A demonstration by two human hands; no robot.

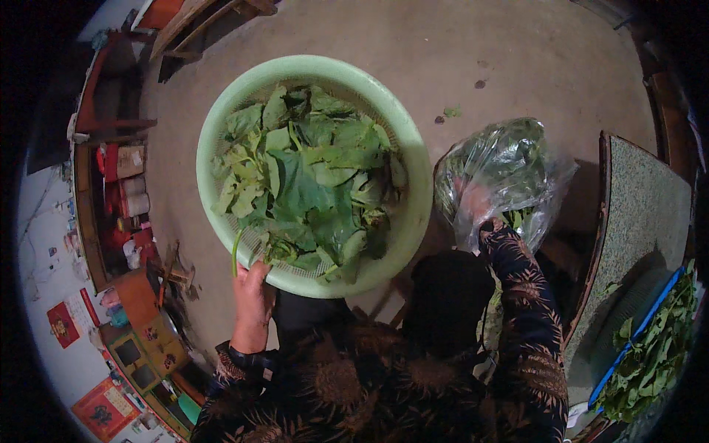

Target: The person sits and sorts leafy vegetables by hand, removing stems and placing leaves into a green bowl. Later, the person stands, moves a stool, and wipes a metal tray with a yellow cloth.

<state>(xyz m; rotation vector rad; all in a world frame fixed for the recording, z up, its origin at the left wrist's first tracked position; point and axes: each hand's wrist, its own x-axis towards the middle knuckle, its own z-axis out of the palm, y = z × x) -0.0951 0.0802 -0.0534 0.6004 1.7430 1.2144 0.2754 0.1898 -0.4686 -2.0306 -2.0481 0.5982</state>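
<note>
A light green plastic colander basin (407,127) full of green leaves and stems (321,183) is before me, over my left knee. My left hand (253,288) grips its near left rim, and a green stem stands up by the fingers. To the right is a clear plastic bag (515,166) stuffed with more leafy greens. My right hand (473,202) is inside the bag, blurred by the plastic, so its fingers cannot be made out.
A speckled tabletop (642,205) stands at the right, with a blue-rimmed basket (637,338) of leafy stems on it. A wooden bench (194,33) is at the upper left, and shelves with packages (130,188) line the left. A leaf scrap (452,112) lies on the concrete floor.
</note>
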